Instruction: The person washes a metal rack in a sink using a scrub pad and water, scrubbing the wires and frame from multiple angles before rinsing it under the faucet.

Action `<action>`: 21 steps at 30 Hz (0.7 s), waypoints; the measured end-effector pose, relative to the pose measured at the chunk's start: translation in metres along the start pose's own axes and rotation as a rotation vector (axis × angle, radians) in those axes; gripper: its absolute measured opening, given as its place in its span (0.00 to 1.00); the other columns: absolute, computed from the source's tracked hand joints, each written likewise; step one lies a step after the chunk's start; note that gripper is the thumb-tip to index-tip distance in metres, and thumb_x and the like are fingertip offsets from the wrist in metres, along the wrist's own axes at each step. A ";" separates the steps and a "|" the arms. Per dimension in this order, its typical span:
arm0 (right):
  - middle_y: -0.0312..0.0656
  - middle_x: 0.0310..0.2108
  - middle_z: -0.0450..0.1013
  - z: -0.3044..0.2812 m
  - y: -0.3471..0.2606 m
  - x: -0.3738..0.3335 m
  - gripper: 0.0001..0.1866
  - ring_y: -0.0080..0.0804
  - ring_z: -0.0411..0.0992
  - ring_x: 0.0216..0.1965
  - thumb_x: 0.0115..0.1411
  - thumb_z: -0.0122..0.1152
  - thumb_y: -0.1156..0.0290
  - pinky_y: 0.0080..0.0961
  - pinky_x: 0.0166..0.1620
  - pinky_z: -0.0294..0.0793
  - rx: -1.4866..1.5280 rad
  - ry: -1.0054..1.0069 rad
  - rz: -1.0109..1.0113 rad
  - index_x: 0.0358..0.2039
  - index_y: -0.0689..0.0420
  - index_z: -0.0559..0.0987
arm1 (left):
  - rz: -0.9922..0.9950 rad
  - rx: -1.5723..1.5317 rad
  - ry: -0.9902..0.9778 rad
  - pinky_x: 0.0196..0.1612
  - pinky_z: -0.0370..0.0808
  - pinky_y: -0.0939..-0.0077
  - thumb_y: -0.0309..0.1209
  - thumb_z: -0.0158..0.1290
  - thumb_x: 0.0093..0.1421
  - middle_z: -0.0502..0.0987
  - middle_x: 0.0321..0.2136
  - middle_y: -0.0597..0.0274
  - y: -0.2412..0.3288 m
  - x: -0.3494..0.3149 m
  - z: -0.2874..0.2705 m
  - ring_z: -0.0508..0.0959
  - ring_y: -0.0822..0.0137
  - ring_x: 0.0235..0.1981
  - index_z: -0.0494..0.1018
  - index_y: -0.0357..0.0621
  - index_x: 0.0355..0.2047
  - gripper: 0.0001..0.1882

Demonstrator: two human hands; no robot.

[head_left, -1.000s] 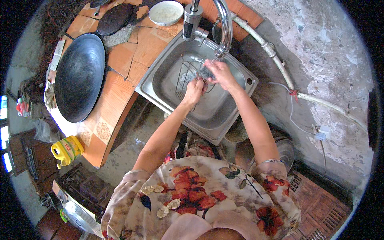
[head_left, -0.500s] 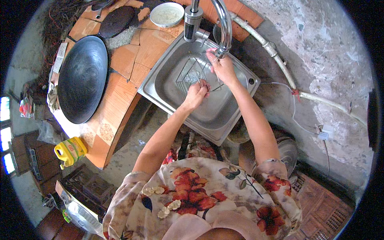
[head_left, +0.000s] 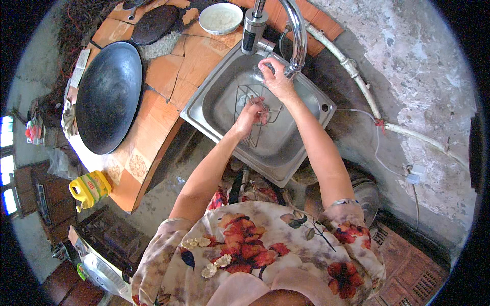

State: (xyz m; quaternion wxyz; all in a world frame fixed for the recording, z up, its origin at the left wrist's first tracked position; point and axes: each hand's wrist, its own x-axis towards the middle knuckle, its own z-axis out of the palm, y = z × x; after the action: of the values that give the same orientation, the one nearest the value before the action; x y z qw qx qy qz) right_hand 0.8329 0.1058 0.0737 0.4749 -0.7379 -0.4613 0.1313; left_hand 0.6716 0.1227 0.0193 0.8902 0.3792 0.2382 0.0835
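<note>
A small wire rack point(head_left: 251, 138) is held over the basin of the stainless steel sink point(head_left: 206, 91). My left hand point(head_left: 251, 116) is closed around its wires, fingers partly hidden among them. Under the curved chrome faucet point(head_left: 301, 41), my right hand point(head_left: 277, 81) is raised with thumb and forefinger bent toward each other. Something small, dark and rough shows between those fingers; its kind is not clear. The right hand is apart from the rack.
Left of the sink, a tiled counter point(head_left: 145, 115) holds a large black wok point(head_left: 108, 99), a white bowl point(head_left: 220, 19) and a dark round lid point(head_left: 154, 25). A yellow jug point(head_left: 90, 189) is by its near corner. A pale pipe point(head_left: 352, 69) runs along the right wall.
My left hand has turned the rack, so its wires now reach lower toward the near side of the basin. My right hand has shifted slightly and its fingers have curled into a pinch.
</note>
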 end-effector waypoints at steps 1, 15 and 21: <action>0.46 0.34 0.73 0.001 0.007 0.001 0.12 0.36 0.72 0.37 0.59 0.58 0.67 0.30 0.43 0.69 -0.002 0.015 -0.059 0.41 0.59 0.73 | 0.041 0.124 0.015 0.33 0.69 0.72 0.34 0.48 0.56 0.72 0.33 0.60 -0.003 0.002 0.005 0.71 0.70 0.26 0.56 0.36 0.55 0.27; 0.48 0.22 0.73 -0.001 0.009 -0.024 0.10 0.44 0.73 0.25 0.58 0.59 0.62 0.37 0.29 0.70 -0.040 0.029 -0.126 0.31 0.56 0.76 | -0.012 0.071 -0.118 0.53 0.68 0.54 0.46 0.49 0.57 0.71 0.48 0.40 0.008 0.006 0.026 0.74 0.49 0.46 0.51 0.40 0.59 0.36; 0.51 0.23 0.73 -0.007 -0.002 -0.038 0.09 0.44 0.74 0.27 0.57 0.57 0.65 0.34 0.31 0.71 0.017 -0.108 -0.099 0.31 0.59 0.77 | -0.256 -0.761 -0.281 0.64 0.47 0.43 0.60 0.29 0.60 0.60 0.59 0.43 0.044 0.022 0.031 0.61 0.47 0.61 0.54 0.43 0.61 0.39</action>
State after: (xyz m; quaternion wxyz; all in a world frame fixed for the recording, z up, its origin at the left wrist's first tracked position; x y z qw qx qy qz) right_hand 0.8153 0.0712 0.0692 0.4614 -0.7019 -0.5212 0.1512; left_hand 0.7074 0.1405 0.0613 0.9937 -0.0012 0.1119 0.0018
